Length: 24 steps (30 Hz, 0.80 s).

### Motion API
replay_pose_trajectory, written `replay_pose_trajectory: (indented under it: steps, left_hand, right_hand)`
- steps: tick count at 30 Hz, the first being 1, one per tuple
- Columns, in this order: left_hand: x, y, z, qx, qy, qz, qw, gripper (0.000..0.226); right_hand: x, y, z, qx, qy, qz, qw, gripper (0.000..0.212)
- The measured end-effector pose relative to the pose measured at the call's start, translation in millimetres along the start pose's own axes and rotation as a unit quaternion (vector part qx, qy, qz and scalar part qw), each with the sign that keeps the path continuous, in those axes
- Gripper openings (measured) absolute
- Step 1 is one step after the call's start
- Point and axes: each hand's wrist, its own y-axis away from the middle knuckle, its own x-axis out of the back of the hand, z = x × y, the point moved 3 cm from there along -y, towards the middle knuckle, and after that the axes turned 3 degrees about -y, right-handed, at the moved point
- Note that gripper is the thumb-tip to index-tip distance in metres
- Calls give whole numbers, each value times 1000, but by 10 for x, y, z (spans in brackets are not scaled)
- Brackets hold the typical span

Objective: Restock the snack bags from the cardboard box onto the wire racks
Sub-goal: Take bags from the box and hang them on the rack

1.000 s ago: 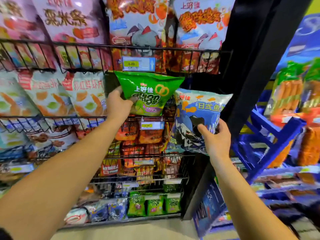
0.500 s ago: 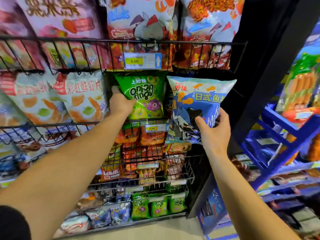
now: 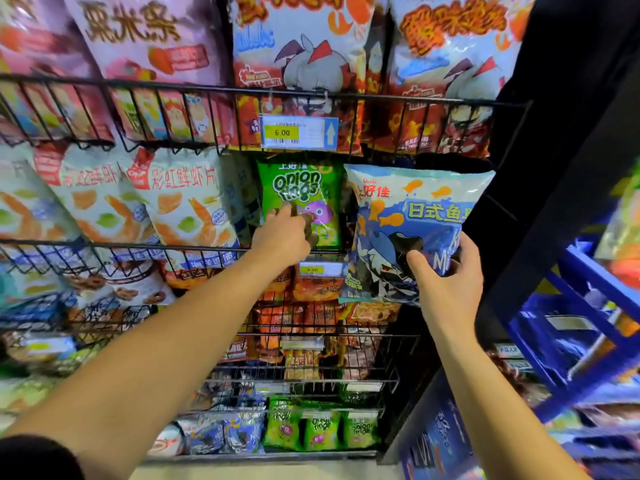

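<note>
A green onion-rings bag (image 3: 302,188) stands upright in the second wire rack (image 3: 104,245), under the 6.00 price tag (image 3: 298,132). My left hand (image 3: 285,237) rests against the bag's lower front, fingers bent on it. My right hand (image 3: 446,271) grips a blue and white fish-snack bag (image 3: 408,216) by its lower right corner, thumb on the front. This bag hangs just right of the green one, in front of the rack's right end. No cardboard box is in view.
The top wire rack (image 3: 381,98) holds large red and pink snack bags. Shrimp-chip bags (image 3: 180,202) fill the second rack's left side. Lower racks carry orange packs and small green bags (image 3: 318,427). A black post (image 3: 554,168) and blue shelving (image 3: 588,323) stand to the right.
The green bag went from tilted in front of the rack to upright inside it, and my left hand shifted from its left edge to its front. The blue bag rose toward the rack.
</note>
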Motion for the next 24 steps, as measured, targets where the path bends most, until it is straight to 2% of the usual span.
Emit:
replay_pose_trajectory:
  steps: [3,6,8,10,11,13,18,22,24]
  left_hand:
    - [-50,42,-43,13,-1,6,1000,55]
    - [-2,213,60,0,56,100,993,56]
    - [76,411,229,-44,227,143,962,57]
    - [116,606,458,-102,400,86,907,66]
    - [123,672,567,-128,437,62,888,72]
    - [120,708,706,-154,452,82,875,78]
    - [228,729,819,-129,415,220,873,73]
    - [208,742,843,-176,359,236,886,90]
    - [128,684,740,-178,311,222,907,92]
  right_hand:
    - [31,-1,-19,10,-10,-7,1000,55]
    - [74,10,-54,31,-21,-11,999,57]
    - [109,18,-73,45,-30,-14,998,58]
    - [115,25,-101,52,-38,-21,998,58]
    - [104,25,-118,53,-40,-29,997,59]
    - [82,3,-143,54,-43,-54,996,62]
    - [117,-184,-225,52,-12,-108,993,75]
    - [200,-349,-261,77,-32,-70,994,55]
    - [246,-393,-227,82,-51,-42,994,53]
